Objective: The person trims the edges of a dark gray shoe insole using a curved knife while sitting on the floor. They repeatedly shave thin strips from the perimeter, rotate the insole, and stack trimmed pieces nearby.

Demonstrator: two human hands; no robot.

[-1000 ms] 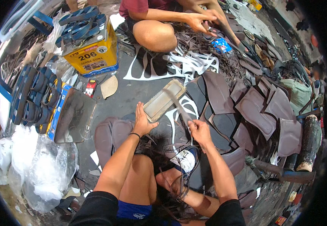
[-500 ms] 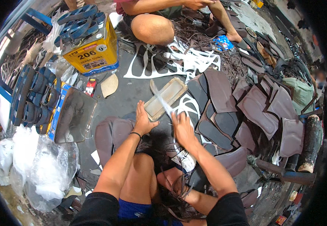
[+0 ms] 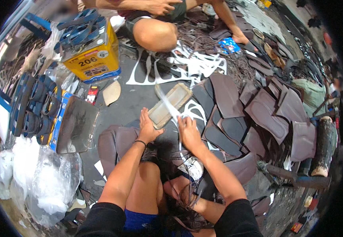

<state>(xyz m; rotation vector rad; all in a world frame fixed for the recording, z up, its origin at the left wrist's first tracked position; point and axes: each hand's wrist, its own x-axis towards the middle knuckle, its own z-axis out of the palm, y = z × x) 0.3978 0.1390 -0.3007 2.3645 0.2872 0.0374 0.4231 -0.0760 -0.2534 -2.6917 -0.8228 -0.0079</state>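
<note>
Rectangular grey block (image 3: pixel 170 105), tilted, on the dark floor (image 3: pixel 132 104) in front of the knees, gripped at its near end by the left hand (image 3: pixel 148 128). Right hand (image 3: pixel 188 132) just beside, fingers closed on a thin pale strip (image 3: pixel 166 103) lying across the block. Brown sole-shaped pieces (image 3: pixel 266 114) to the right.

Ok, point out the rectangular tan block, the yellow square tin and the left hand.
Rectangular tan block (image 3: pixel 170 104), head view, middle of its top face.
Yellow square tin (image 3: pixel 94 59), head view, its front wall.
Left hand (image 3: pixel 147 128), head view, back of the hand.
</note>
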